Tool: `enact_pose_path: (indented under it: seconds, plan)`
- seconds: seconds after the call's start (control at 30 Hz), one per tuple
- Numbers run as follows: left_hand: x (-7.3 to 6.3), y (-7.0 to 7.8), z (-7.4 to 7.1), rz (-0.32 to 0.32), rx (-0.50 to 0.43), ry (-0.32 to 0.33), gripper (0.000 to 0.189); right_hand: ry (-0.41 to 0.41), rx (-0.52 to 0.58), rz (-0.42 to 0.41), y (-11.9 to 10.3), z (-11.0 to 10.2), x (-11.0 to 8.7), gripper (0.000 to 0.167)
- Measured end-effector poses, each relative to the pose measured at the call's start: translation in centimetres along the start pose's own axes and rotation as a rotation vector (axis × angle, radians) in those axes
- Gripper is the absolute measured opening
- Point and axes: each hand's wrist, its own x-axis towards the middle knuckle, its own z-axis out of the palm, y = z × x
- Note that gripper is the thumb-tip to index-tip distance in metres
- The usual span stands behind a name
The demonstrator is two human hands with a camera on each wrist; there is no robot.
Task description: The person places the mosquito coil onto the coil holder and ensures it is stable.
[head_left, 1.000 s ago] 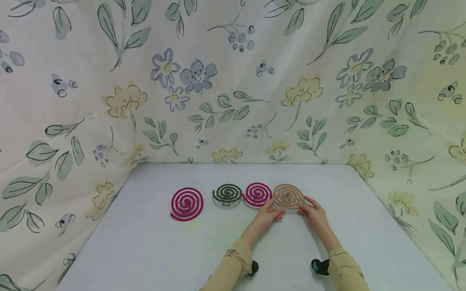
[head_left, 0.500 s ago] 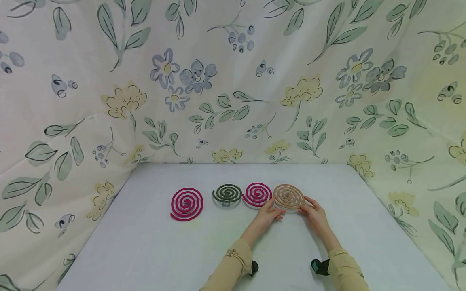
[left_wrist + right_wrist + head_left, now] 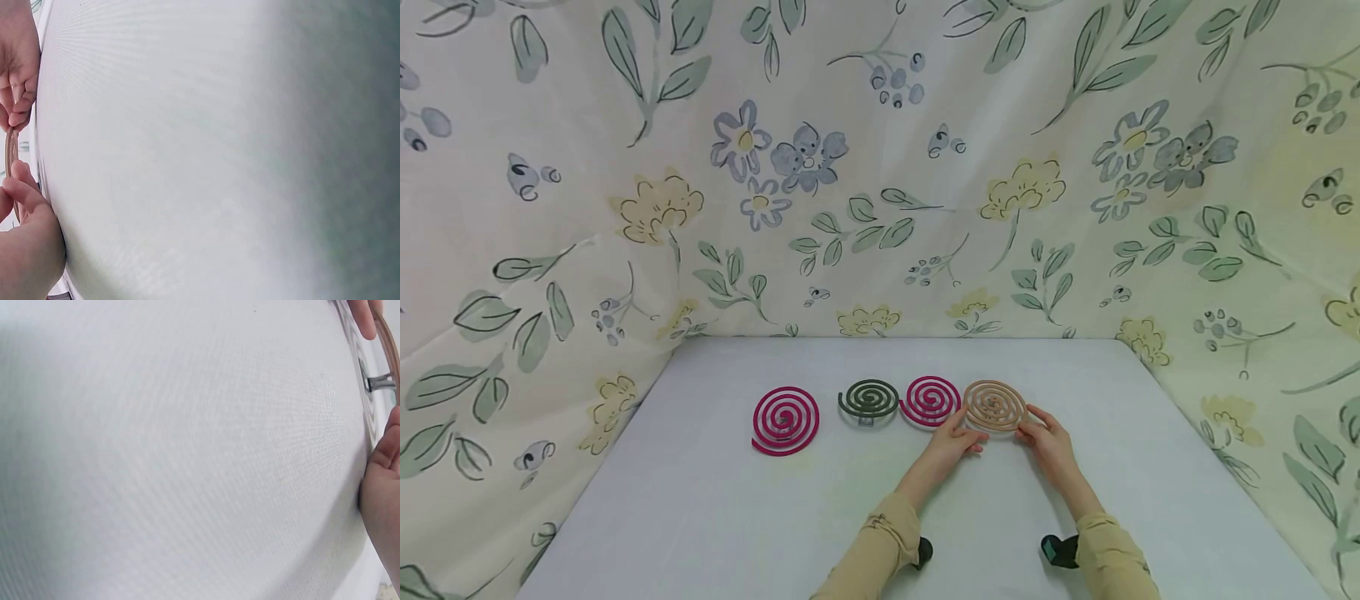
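Observation:
A tan mosquito coil lies at the right end of a row of coils. My left hand pinches its near left edge, and my right hand pinches its right edge. In the right wrist view a small metal stand shows under the tan coil. At the left edge of the left wrist view, the same coil appears edge-on between the fingers of both hands. Just left of it, close to my left hand, sits a magenta coil.
A dark green coil stands raised on a small holder, touching or nearly touching the magenta one. Farther left is another magenta coil. All are on a white table, with a floral cloth hanging behind and at the sides.

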Motion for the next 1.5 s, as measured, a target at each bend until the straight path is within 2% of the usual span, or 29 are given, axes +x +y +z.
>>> enact_pose_path:
  seconds: [0.67, 1.0, 1.5]
  plan:
    - [0.01, -0.01, 0.17, -0.006, 0.015, -0.003, 0.059, -0.007, 0.013, -0.028, 0.05, -0.10, -0.08, 0.057]
    - [0.05, -0.04, 0.00, -0.010, 0.001, -0.004, 0.059, -0.001, 0.022, -0.014, -0.16, 0.09, -0.27, 0.058]
    - [0.00, -0.04, -0.08, -0.016, -0.006, -0.008, 0.060, 0.038, -0.028, -0.038, 0.37, 0.21, -0.07, 0.056]
